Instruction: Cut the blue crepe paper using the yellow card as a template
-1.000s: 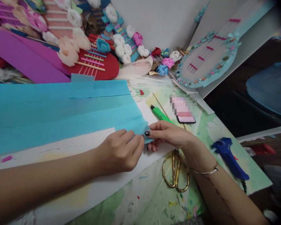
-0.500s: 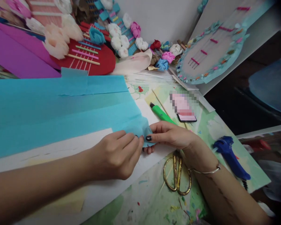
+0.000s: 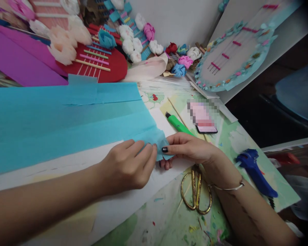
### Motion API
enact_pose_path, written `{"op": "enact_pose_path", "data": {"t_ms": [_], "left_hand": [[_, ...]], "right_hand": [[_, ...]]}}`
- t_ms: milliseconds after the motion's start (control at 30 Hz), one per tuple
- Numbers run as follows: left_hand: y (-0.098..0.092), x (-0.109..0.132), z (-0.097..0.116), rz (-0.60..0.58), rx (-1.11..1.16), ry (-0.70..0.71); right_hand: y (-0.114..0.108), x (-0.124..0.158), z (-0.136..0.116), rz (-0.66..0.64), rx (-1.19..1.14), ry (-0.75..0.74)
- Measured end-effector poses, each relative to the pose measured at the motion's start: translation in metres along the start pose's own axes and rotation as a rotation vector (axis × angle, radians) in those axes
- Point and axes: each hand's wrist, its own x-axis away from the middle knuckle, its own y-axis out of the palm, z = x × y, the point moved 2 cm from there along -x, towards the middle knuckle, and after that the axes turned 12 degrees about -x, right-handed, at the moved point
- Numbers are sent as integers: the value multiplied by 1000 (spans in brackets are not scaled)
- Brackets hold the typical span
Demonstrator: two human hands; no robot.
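Note:
A long sheet of blue crepe paper (image 3: 66, 119) lies across the table over a white board (image 3: 113, 208). My left hand (image 3: 128, 167) pinches the paper's crumpled near right corner, fingers closed on it. My right hand (image 3: 187, 148) pinches the same corner from the right, thumb with a dark nail on top. The two hands almost touch at the corner.
Gold scissors (image 3: 196, 193) lie under my right wrist. A green utility knife (image 3: 177, 124), a phone (image 3: 204, 118) and a blue glue gun (image 3: 255, 172) lie to the right. Paper flowers (image 3: 133, 44), a red guitar-shaped craft (image 3: 100, 65) and a light blue one (image 3: 231, 54) stand behind.
Both hands stay pinched on the blue paper's corner, which is bunched up slightly more. The view has shifted a little.

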Motion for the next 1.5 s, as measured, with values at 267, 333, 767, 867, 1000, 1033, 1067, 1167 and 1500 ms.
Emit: {"op": "enact_pose_path", "data": {"t_ms": [267,333,767,867,1000,1033,1067,1167,1500], "left_hand": [[-1,-3,0,21,23,35],[0,-1,1,38,36,11],[-3,-6,-1,41,57,18],[-1,-3,0,30,55,26],[3,3,2,31,28,-25],[4,4,3,29,25,-31],[5,4,4,26,25,-28],[6,5,4,33,18,-24],[4,3,3,30,51,-5]], "right_hand": [[-4,-2,5,29,18,8],[-5,-2,5,25,18,8],[0,-4,3,102,56,9],[1,-4,2,99,75,5],[0,-4,1,88,98,13],[0,-4,1,88,103,13],[0,-4,1,86,111,11],[-1,-3,1,78,147,-3],[0,-2,2,113,117,54]]}}
